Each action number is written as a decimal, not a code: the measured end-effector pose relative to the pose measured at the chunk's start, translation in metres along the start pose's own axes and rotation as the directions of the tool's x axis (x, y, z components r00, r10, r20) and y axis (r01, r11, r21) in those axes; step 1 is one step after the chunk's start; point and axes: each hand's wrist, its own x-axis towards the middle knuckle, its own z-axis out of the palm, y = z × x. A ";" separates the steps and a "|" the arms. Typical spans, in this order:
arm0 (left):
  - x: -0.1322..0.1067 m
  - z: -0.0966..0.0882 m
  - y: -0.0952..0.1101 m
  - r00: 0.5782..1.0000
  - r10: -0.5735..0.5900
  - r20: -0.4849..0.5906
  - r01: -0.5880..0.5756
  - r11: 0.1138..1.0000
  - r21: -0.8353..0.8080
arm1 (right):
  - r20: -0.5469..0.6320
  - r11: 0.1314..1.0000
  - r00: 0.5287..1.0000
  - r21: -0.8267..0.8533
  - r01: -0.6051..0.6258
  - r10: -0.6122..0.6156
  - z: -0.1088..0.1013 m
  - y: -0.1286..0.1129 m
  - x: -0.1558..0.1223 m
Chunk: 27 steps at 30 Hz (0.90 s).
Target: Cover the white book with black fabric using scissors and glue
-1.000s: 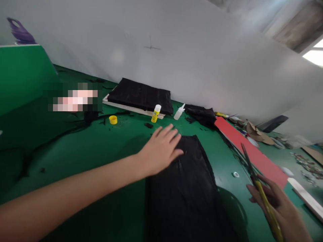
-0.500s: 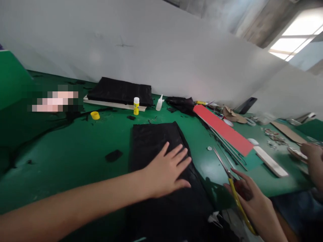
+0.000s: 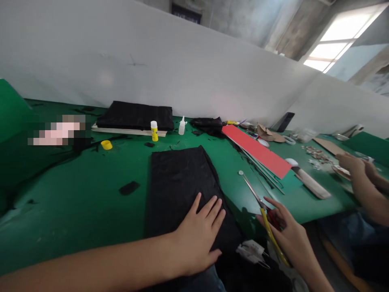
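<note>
My left hand lies flat, fingers spread, on a folded black cloth that hangs toward the table's front edge. To its right, my right hand grips a pair of scissors with yellow and red handles. The blades point away and to the left, close to a small round white piece on the table. Whether the blades are fully closed is hard to make out. A white tangle, its kind unclear, shows below the cloth's right edge.
Behind the cloth stand a glue stick, a small squeeze bottle and a second folded black cloth. A yellow cap lies left. A red strip and a whitish block lie right, near a co-worker's hands.
My left hand has slid nearer to me along the cloth. The scissors still sit in my right hand, and the view has shifted slightly. The co-worker's hands have come further into view.
</note>
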 end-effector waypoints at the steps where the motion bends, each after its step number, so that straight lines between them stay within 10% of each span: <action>1: 0.001 0.000 0.000 1.000 -0.003 0.001 0.003 1.000 0.005 | 0.004 1.000 1.000 0.001 -0.006 0.006 0.000 0.000 0.000; 14: 0.003 -0.023 -0.061 0.995 0.040 0.094 -0.041 0.999 -0.001 | -0.030 0.999 1.000 -0.054 0.004 -0.006 -0.010 0.006 0.011; 27: 0.025 0.001 -0.033 0.999 0.010 -0.032 -0.011 1.000 -0.029 | 0.018 0.990 0.997 -0.119 0.072 -0.070 0.002 -0.016 0.022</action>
